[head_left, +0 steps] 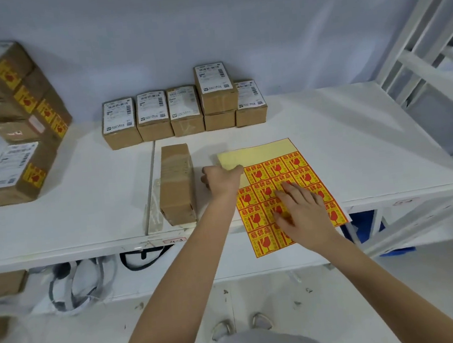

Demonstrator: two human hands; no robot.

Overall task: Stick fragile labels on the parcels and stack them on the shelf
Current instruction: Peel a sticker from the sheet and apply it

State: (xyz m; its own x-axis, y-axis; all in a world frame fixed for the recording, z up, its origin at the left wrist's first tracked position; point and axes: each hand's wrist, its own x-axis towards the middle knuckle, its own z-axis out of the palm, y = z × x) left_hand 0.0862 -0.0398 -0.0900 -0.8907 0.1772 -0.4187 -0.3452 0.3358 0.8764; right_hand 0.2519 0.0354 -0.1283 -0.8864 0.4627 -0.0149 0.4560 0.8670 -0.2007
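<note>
A sheet of yellow-and-red fragile labels (291, 170) lies on the white shelf (85, 212), its near part hanging over the front edge. My right hand (304, 213) lies flat on the sheet with straight fingers. My left hand (220, 178) is curled at the sheet's upper left, on its bare backing strip; whether it pinches a label is hidden. A brown parcel (176, 184) lies on its side just left of my left hand, no label visible on it.
Several unlabelled parcels (183, 112) line the back wall, one stacked on another. A stack of labelled parcels (16, 94) stands at the far left with one labelled parcel (15, 175) in front. Shelf uprights (412, 43) rise at right. Cables and a blue bin sit below.
</note>
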